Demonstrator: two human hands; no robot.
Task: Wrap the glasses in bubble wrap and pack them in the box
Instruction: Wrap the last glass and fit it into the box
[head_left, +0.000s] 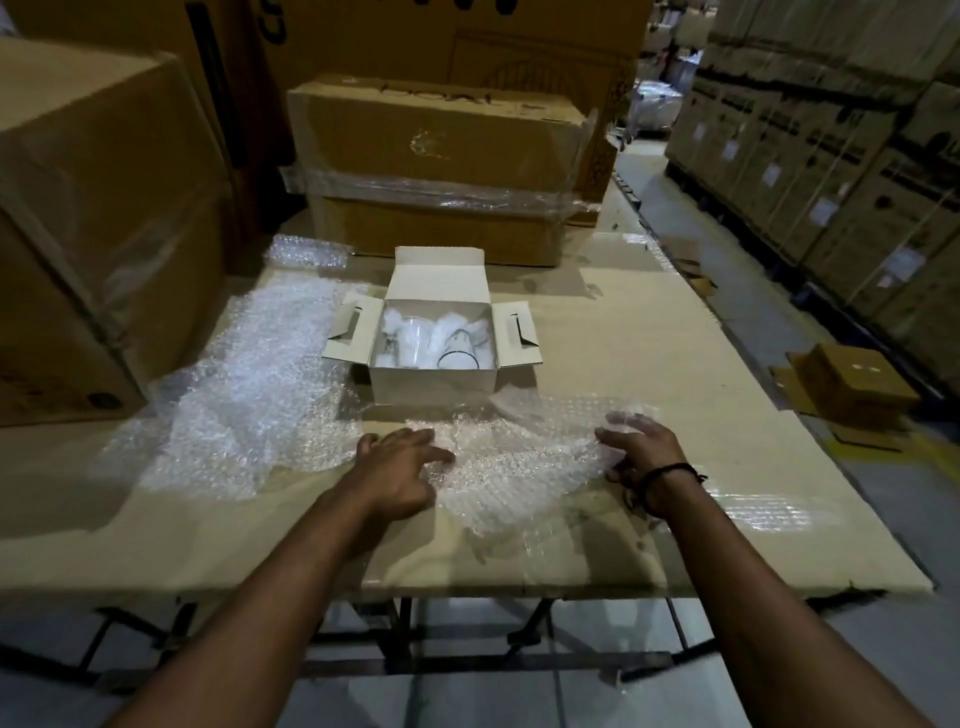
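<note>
A small white box (431, 382) stands open in the middle of the cardboard-covered table, its flaps spread out. Inside lie clear glasses (457, 348), some in white wrapping. In front of the box a sheet of bubble wrap (519, 457) lies on the table. My left hand (400, 467) rests on the sheet's left part with fingers spread. My right hand (641, 447) holds the sheet's right edge, its fingers partly under the wrap.
More bubble wrap (249, 395) is heaped left of the box, and a small piece (306, 252) lies behind. Large cardboard cartons (436, 140) stand at the back and left (88, 223). A small brown box (852, 384) sits on the floor at right. Stacked cartons (831, 130) line the aisle.
</note>
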